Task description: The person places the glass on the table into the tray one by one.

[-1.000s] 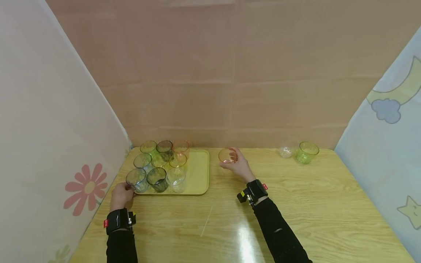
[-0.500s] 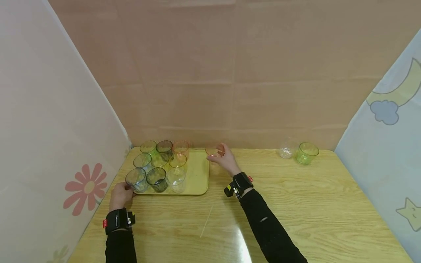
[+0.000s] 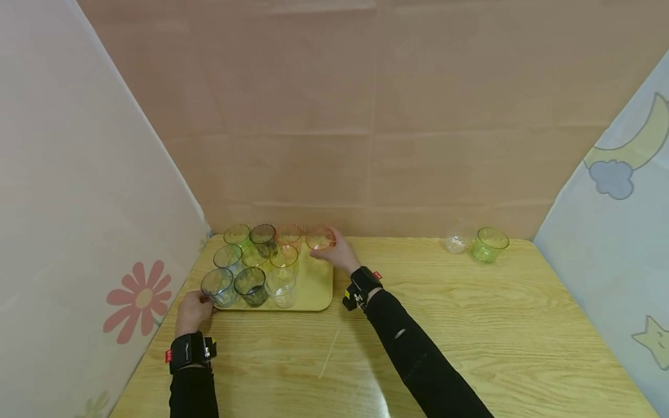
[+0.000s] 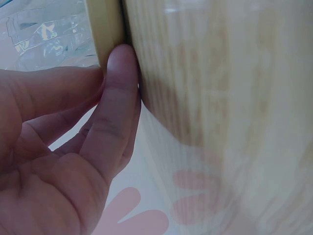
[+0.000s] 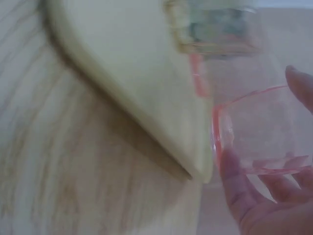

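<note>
My right hand (image 3: pixel 340 253) holds a clear pink glass cup (image 3: pixel 319 238) by its side, over the back right part of a yellow tray (image 3: pixel 316 287). In the right wrist view the pink cup (image 5: pixel 264 129) shows between thumb and fingers, beside the tray's corner. At the tray's front left corner, my left hand (image 3: pixel 191 314) pinches the rim; the left wrist view has the thumb and a finger on the tray's edge (image 4: pixel 105 29). Several cups stand in rows on the tray, among them a blue one (image 3: pixel 218 288), a dark grey one (image 3: pixel 253 288) and a colourless one (image 3: pixel 282 288).
Toward the table's back right stand a small colourless cup (image 3: pixel 456 242) and a green cup (image 3: pixel 489 246). A brown covering (image 3: pixel 366 145) rises behind the wooden table (image 3: pixel 470 325). Printed white panels flank it on both sides.
The right hand has carried the pink cup leftward, from beside the tray to above its back right part. My left hand keeps its hold on the tray's corner.
</note>
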`<state>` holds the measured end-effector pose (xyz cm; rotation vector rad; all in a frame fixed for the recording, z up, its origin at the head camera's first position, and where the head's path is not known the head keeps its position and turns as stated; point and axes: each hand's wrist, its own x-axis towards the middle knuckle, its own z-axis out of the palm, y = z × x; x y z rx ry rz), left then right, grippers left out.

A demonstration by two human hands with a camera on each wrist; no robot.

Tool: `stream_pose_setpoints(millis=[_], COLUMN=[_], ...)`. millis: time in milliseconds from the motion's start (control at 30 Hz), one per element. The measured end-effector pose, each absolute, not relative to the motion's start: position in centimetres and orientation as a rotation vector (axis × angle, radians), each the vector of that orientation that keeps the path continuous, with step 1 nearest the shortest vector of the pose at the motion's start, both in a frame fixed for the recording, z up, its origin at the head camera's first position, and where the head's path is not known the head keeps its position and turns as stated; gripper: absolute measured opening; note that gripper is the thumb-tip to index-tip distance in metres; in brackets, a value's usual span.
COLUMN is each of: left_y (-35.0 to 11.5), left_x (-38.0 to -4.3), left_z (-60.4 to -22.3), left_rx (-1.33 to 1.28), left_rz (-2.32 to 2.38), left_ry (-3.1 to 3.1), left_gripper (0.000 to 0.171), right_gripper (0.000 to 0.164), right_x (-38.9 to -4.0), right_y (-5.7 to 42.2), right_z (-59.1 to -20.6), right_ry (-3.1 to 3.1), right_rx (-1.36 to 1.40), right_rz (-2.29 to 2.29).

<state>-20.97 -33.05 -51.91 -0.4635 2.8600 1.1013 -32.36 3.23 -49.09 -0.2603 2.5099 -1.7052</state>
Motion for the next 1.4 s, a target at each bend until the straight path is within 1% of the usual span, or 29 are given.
stream_pose_setpoints(millis=[133, 367, 733, 1167, 1400], left_y=[-33.0, -33.0, -33.0, -33.0, -33.0], left_x=[-20.9, -20.9, -20.9, -21.0, -21.1], left_z=[-51.9, -51.6, -51.9, -51.9, -51.9], left_rx=[-0.463, -0.473, -0.447, -0.457, -0.466], left_rz=[1.108, 1.077, 1.095, 1.093, 1.085], left_ry=[2.853, 2.86, 2.872, 2.856, 2.852], left_gripper=[0.026, 0.025, 0.024, 0.025, 0.025], right_gripper=[0.089, 0.085, 0.089, 0.077, 0.076], right_x=[-32.6, -33.3, -33.9, -33.9, -33.8], right_y=[2.5, 1.8, 2.1, 1.7, 1.8], right_z=[-49.5, -50.0, -49.8, -49.9, -50.1], right_ry=[2.552, 2.591, 2.559, 2.607, 2.591], right_rx=[-0.285, -0.288, -0.159, -0.18, -0.167], right_rz=[-1.642, -1.603, -1.57, -1.595, -1.633])
